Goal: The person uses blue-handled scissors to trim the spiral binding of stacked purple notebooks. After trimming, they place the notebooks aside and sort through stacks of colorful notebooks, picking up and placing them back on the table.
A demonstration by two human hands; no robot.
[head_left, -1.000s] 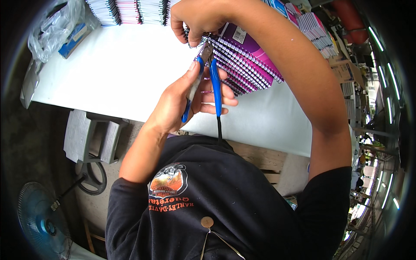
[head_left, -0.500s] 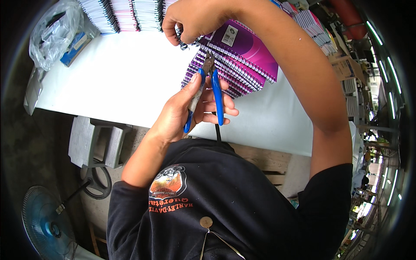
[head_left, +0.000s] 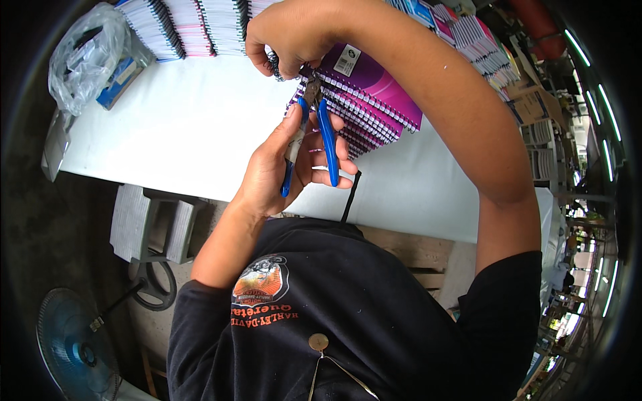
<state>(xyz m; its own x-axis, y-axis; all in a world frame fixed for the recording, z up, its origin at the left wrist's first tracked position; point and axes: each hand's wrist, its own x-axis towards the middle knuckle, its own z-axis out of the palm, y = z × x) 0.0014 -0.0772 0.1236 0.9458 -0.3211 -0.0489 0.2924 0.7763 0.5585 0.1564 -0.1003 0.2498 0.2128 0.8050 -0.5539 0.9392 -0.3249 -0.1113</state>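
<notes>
**Blue-handled pliers [head_left: 328, 144] in the left hand [head_left: 271, 157], black wire coil [head_left: 273, 64] in the right hand [head_left: 291, 40]**

At the centre of the frame, slightly above the middle, the left hand cradles the pliers, its thumb along one handle and its loosely curled fingers behind the other; the handles stand apart. The metal nose points up toward the top of the frame, just below the right hand; whether it touches a wire is too small to tell. The right hand arches in from the right side, fingers and thumb bent together, pinching the dark coil at top centre; its far end is hidden.

Right beside the pliers' nose, purple spiral notebooks [head_left: 384, 73] lie fanned in a stack on the white tabletop [head_left: 167, 120], their bound edges toward the lower left. A row of more spiral-bound books [head_left: 200, 27] lines the upper left of the frame, near a clear plastic bag [head_left: 87, 67] and a blue box [head_left: 120, 83]. Further notebook stacks [head_left: 471, 40] fill the upper right. At lower left are a grey step stool [head_left: 128, 224] and a fan [head_left: 77, 347]
</notes>
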